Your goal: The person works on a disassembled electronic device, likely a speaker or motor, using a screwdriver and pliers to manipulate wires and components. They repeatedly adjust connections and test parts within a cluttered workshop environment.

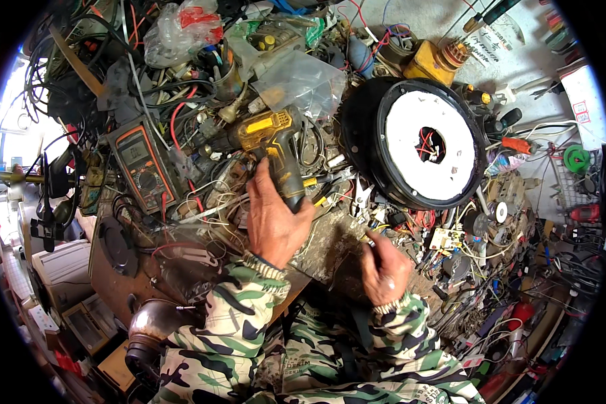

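A yellow-and-black cordless drill (288, 168) lies among cables in the middle of the bench, its chuck toward the left. My left hand (274, 225) is closed round its dark handle, fingers on the trigger side and thumb near the base. To the right, low over the worn board (326, 252), my right hand (385, 271) has its fingers pinched together. Something small and thin may show at its fingertips, too little to name. Beyond that hand stands a round black housing (384, 158) with a white disc face (414, 138) and red wires in its centre hole.
A multimeter (141, 165) with an orange rim leans at the left, near a round black lid (116, 246). Clear plastic bags (303, 84) and tangled cables cover the back. Small parts and a circuit board (447, 239) lie at the right. A brownish metal motor-like body (156, 323) is near my left sleeve.
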### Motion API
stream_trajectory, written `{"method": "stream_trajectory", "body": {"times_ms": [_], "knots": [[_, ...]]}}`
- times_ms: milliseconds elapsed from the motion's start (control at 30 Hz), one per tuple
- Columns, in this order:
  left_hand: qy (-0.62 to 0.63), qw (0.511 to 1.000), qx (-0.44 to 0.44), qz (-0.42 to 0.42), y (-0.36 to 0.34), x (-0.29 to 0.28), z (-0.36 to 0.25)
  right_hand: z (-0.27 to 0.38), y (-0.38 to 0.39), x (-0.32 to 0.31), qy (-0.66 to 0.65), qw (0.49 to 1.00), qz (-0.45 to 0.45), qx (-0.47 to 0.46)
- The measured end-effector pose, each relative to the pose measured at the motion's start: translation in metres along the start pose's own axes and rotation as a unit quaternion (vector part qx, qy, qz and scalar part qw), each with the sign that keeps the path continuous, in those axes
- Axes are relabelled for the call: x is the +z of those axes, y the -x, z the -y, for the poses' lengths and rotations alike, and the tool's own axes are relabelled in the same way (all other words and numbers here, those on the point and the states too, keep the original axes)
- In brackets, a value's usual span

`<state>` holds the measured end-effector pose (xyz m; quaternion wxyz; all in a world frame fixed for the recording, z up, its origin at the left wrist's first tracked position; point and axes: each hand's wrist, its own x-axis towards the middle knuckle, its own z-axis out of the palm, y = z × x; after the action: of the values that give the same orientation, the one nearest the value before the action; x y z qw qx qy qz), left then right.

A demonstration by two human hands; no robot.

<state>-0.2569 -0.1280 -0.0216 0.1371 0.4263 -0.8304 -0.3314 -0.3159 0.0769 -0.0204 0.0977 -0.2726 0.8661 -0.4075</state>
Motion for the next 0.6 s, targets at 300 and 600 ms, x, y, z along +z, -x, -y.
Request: {"method": "stream_trajectory", "body": {"times_ms": [300, 600], "knots": [[-0.125, 0.976, 0.168, -0.057, 0.008, -0.019, 0.025, 0.000, -0.080, 0.061, 0.195, 0.970, 0.103, -0.105], [-0.091, 0.967, 0.225, 0.083, -0.051, 0.022, -0.002, -0.004, -0.061, 0.056, 0.136, 0.979, 0.113, -0.100]]}}
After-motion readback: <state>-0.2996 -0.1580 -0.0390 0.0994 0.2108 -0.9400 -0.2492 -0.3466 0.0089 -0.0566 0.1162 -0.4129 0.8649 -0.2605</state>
